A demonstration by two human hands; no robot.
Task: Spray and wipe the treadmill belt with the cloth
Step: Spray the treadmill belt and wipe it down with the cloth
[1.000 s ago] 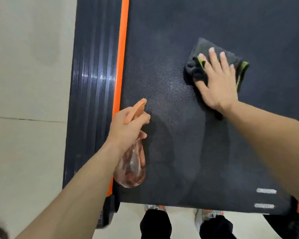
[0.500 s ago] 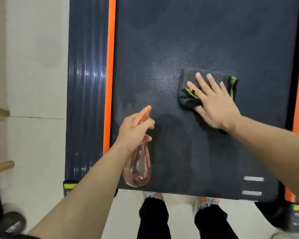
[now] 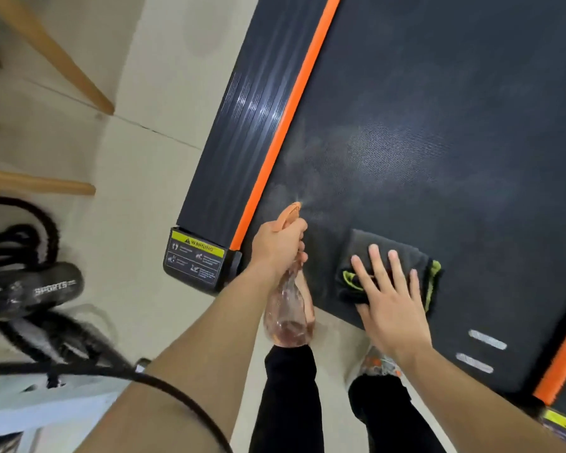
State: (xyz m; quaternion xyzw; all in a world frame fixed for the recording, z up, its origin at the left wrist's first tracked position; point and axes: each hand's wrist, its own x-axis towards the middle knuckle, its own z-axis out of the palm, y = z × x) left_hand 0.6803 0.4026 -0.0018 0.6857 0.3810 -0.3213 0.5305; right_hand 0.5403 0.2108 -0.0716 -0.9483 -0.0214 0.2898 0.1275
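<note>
The left hand (image 3: 276, 248) is closed around the neck of a clear pink plastic spray bottle (image 3: 288, 313) with an orange trigger head. A faint mist shows in front of the nozzle. The right hand (image 3: 391, 299) lies flat, with fingers straight and spread, and presses on a folded dark grey cloth with lime-green edging (image 3: 366, 245). This cloth lies on the black textured treadmill belt (image 3: 438, 109), near its end edge. Left of the belt runs an orange strip (image 3: 296, 99), then a dark ribbed side rail (image 3: 242, 119) with a yellow warning label (image 3: 196, 255) at its end. A black sandal (image 3: 43, 287) lies on the beige tiled floor (image 3: 151, 158).
</note>
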